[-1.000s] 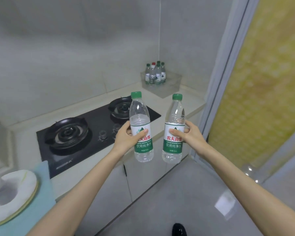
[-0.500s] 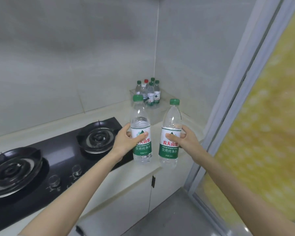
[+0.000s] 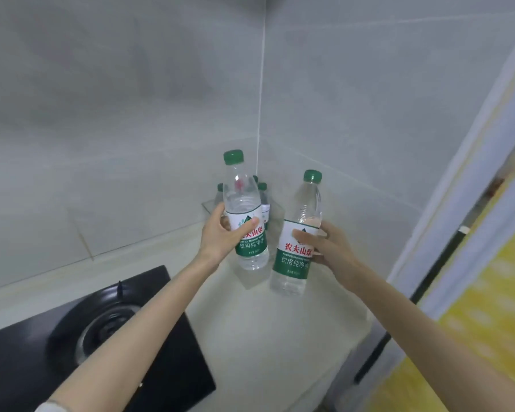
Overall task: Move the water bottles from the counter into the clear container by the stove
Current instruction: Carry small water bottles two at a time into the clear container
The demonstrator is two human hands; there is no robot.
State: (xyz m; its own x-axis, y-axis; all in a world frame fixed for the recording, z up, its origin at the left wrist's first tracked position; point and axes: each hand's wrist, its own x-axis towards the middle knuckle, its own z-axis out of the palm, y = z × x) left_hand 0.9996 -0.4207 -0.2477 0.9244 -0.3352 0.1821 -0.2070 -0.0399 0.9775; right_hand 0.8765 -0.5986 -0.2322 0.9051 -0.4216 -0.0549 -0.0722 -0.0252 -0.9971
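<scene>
Left hand (image 3: 220, 234) grasps left water bottle (image 3: 244, 215) | right hand (image 3: 329, 248) grasps right water bottle (image 3: 298, 242) | left water bottle occludes clear container (image 3: 208, 205) holding bottles (image 3: 262, 191) | gas stove (image 3: 101, 328) lower left

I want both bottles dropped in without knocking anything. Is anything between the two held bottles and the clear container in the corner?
Nothing lies on the counter between them. The clear container already holds several bottles at its back, behind the left hand's bottle; the right hand's bottle has the freer side.

Single head-worn wide-angle view, looking forward and down along both outstretched forearms, close over the worktop (image 3: 268, 331), facing the tiled wall corner (image 3: 260, 114), stove (image 3: 101, 328) at lower left
</scene>
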